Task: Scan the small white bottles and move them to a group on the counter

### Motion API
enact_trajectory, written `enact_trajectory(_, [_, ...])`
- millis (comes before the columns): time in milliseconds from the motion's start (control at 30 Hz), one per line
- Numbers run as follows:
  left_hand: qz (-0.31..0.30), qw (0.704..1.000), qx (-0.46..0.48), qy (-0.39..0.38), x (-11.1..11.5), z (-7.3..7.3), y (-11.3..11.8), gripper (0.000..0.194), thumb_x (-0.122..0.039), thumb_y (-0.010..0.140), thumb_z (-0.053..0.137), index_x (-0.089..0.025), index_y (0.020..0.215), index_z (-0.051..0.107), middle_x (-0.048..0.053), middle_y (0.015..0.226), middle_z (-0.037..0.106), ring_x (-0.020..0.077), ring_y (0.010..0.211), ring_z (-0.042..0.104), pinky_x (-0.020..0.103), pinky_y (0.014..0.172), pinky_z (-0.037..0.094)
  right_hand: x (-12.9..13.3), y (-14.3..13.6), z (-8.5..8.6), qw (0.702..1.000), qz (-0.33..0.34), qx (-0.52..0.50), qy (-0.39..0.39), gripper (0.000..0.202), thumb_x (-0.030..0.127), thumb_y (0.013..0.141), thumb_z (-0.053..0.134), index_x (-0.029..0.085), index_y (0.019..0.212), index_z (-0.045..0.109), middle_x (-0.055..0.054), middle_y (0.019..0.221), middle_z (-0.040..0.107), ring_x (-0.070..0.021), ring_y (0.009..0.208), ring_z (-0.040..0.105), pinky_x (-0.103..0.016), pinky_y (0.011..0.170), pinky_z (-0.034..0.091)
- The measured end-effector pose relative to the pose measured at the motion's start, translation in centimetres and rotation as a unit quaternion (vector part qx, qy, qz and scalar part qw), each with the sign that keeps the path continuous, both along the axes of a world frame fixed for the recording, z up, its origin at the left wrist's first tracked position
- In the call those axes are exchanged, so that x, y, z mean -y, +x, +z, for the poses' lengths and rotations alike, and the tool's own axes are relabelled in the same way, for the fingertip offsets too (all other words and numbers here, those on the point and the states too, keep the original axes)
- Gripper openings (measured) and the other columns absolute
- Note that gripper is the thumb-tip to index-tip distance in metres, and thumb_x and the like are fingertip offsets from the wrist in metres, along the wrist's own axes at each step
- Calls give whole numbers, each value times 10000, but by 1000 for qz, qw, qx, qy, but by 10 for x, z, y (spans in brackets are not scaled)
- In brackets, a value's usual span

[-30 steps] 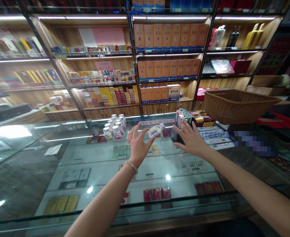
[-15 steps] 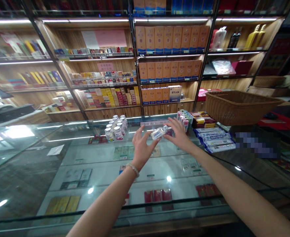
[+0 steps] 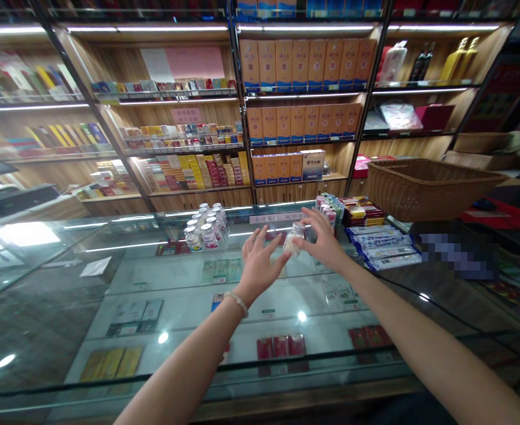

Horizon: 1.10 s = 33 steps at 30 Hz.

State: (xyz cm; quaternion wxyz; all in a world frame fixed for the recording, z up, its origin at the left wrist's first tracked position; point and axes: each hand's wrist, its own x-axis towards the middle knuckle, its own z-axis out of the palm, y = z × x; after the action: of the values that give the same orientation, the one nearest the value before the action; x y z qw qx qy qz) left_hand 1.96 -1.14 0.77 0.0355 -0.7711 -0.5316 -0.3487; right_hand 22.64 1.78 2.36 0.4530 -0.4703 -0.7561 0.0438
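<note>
The right hand (image 3: 324,241) holds a small, clear bottle with pale contents (image 3: 292,238) between its thumb and its fingers. The bottle is tilted, above the glass-topped display desk (image 3: 180,313). The left hand (image 3: 260,260) is wide, with the fingers spread; its thumb is at the lower end of the bottle, but I cannot tell if it touches.

To the left, beyond the left hand, stands a tight group of small jars with silvery lids (image 3: 206,228). Just behind the right hand are small, colourful cylindrical containers (image 3: 329,205), and this hand hides a part of them. Next to these lie red and yellow packs (image 3: 362,211), and nearer, long blue-and-white packets (image 3: 386,248). A brown woven basket (image 3: 423,192) stands at the right. A black cable (image 3: 452,316) crosses the desk beyond the right forearm.
</note>
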Motion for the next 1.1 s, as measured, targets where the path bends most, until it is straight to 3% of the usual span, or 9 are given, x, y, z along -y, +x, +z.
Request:
enact_trajectory(133, [22,999,-7,35,5,3,7,526,-560,802,759,-263,1229,687,135,1576,447,365,1480,338,626,1208,233,8,-13,1,998,-65,-14,0,326,477,798,685,239,1006,602,-143,1551,477,-341,1478,324,-586,1166,228])
enact_trajectory(367, [50,998,-6,41,9,4,17,434,-583,747,799,-241,992,692,124,1547,494,363,1457,382,633,1218,202,14,-29,-3,997,-79,-11,26,302,434,768,696,239,953,559,-175,1549,470,-350,1470,332,-586,1152,216])
enact_trajectory(600, [65,998,-6,21,12,9,17,384,-564,748,800,-264,967,703,97,1550,495,343,1464,376,610,1227,208,16,-32,-4,994,-95,-19,46,316,425,754,717,244,922,520,-190,1528,489,-354,1444,369,-594,1124,256])
enact_trajectory(833, [59,998,24,10,8,11,10,272,-484,800,782,-283,983,758,81,1569,477,352,1473,364,646,1221,184,15,-32,-4,997,-75,-16,11,391,573,840,670,237,1033,624,-162,1570,448,-337,1461,350,-605,1128,270])
enact_trajectory(967, [61,996,60,-7,3,11,4,222,-444,832,758,-297,998,782,62,1569,479,351,1470,371,620,1213,240,11,-28,-7,998,-56,-13,-17,318,513,929,587,271,1093,713,-107,1611,406,-325,1486,316,-626,1144,252])
enact_trajectory(1100, [54,996,72,-27,0,10,1,206,-391,869,723,-317,1049,790,69,1568,483,337,1480,363,616,1209,256,8,-25,-9,998,-53,9,-36,214,428,908,658,286,1014,777,-86,1604,425,-346,1492,298,-639,1146,247])
